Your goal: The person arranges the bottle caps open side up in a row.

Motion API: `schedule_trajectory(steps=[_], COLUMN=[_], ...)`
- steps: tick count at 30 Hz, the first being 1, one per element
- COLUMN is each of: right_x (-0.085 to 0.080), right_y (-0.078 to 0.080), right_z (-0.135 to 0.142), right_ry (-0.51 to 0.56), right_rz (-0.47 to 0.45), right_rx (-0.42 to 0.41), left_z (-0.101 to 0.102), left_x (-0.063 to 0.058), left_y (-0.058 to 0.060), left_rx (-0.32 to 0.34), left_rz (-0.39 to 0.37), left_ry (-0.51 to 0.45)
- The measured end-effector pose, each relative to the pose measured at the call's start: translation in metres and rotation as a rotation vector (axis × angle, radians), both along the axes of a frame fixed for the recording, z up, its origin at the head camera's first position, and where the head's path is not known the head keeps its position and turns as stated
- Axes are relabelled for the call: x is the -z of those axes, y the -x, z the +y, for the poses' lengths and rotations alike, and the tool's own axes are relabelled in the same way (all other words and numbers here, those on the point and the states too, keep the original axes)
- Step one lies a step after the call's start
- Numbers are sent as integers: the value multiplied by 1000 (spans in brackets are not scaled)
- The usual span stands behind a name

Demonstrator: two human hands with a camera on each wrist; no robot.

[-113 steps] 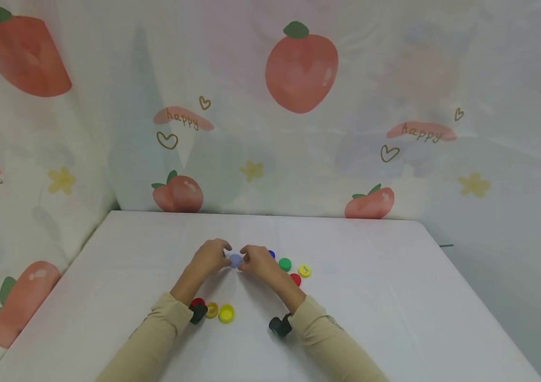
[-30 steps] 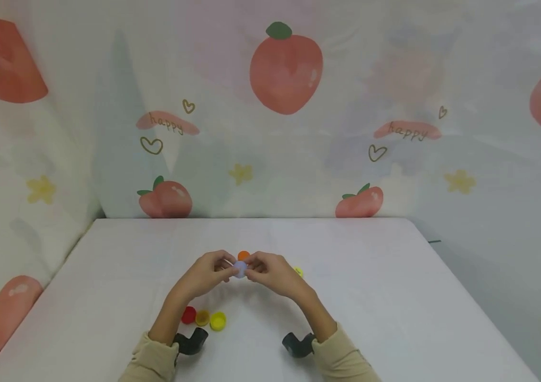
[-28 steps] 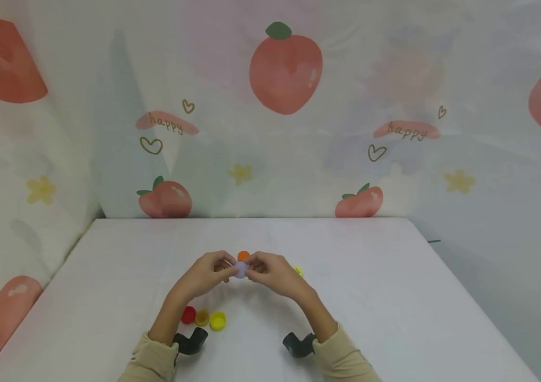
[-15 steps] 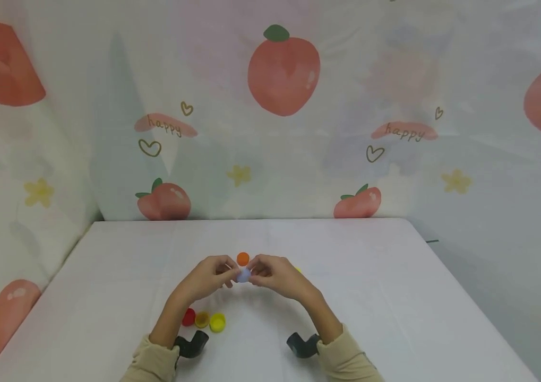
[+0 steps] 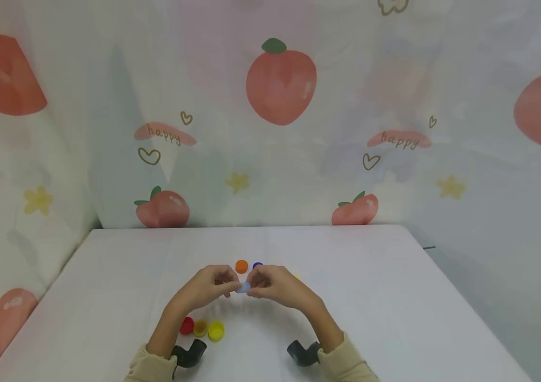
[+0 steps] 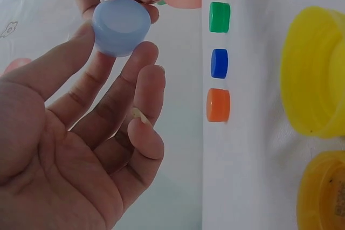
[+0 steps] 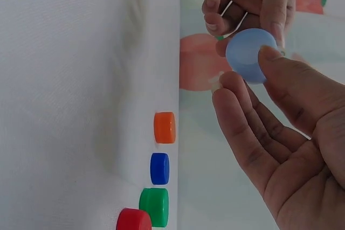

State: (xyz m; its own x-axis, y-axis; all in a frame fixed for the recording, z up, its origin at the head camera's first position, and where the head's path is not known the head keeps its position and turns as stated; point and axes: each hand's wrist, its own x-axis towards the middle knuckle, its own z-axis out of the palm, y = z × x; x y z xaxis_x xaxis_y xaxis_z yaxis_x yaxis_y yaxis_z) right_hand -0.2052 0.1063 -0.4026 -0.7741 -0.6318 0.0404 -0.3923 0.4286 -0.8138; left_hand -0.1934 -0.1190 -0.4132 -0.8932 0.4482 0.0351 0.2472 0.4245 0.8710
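A light blue bottle cap [image 5: 243, 288] is held up off the white table, pinched between both hands in the head view. My left hand [image 5: 209, 286] grips its left edge with thumb and fingertips. On the opposite edge, my right hand [image 5: 277, 286] pinches it, thumb on the face in the right wrist view. That view shows the pale blue cap [image 7: 248, 55] with a smooth round face. In the left wrist view, the blue cap [image 6: 122, 29] sits at the fingertips, the other fingers loosely bent.
Behind the hands stand an orange cap [image 5: 241, 266], a dark blue cap [image 5: 258, 265], a green cap [image 7: 154, 207] and a red cap [image 7: 135, 220]. Nearer lie a red cap [image 5: 187, 326], an amber cap [image 5: 200, 328] and a yellow cap [image 5: 216, 330]. Black wrist cameras [image 5: 190, 354] hang below the sleeves.
Earlier, both hands were around the light blue cap farther back; now they hold it up nearer the body. Lately it has tilted, showing less of its face to the head view.
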Motion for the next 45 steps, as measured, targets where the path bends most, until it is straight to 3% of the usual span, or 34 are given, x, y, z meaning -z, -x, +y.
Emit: schedule_trajectory(steps=[16,24,29,36,45], right_x=[6,6,5,4,6], right_y=[-4,-4,-4,-4,-9], right_z=[-1,-3,-6,-12,-19], right_ry=[-25,-30,-32,-121,-223], right_rz=[-11,2,-2,19,6], right_rx=[-10,-60,-50,-33,-74], left_z=[2,2,2,2,2], left_x=[3,0,-1,-1,0], left_y=[-7,-5,-4,-3,-4], left_rx=[-3,40,56,51,137], left_rz=[31,28,13,24,-18], left_ry=[41,69,50,85,145])
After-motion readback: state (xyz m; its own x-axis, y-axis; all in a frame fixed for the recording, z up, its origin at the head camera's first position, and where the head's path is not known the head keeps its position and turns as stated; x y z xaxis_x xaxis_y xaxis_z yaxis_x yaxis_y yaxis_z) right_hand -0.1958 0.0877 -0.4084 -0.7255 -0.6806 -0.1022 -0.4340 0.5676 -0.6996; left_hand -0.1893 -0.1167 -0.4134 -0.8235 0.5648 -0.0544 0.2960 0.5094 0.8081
